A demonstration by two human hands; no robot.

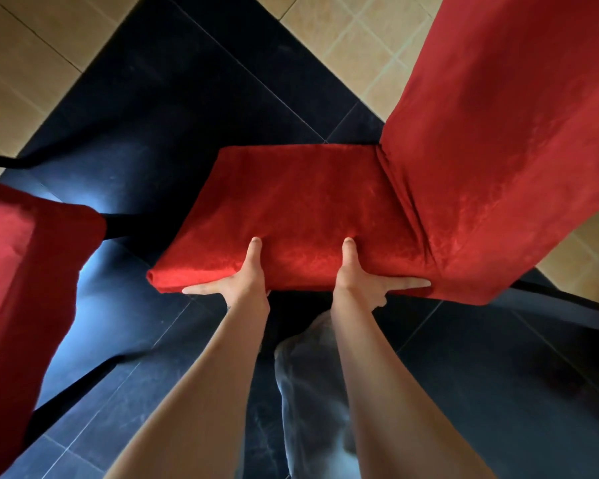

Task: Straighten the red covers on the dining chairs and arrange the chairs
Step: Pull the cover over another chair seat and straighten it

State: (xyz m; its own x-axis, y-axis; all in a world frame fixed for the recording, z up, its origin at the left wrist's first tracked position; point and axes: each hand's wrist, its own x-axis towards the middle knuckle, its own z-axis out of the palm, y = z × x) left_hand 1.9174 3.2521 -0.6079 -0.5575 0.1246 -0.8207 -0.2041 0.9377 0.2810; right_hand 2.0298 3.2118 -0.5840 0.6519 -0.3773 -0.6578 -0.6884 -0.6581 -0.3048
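Note:
A dining chair in a red velvet cover stands in front of me, its seat in the middle of the view and its tall back rising at the right. My left hand grips the near edge of the seat, thumb on top, fingers spread along and under the edge. My right hand holds the same edge further right, thumb on top and a finger pointing toward the back. The cover lies smooth on the seat, with creases where seat meets back.
A second red-covered chair stands close at the left, its black legs showing. The floor is black tile bordered by beige tile. My leg in light trousers is below the seat. A black chair leg juts out right.

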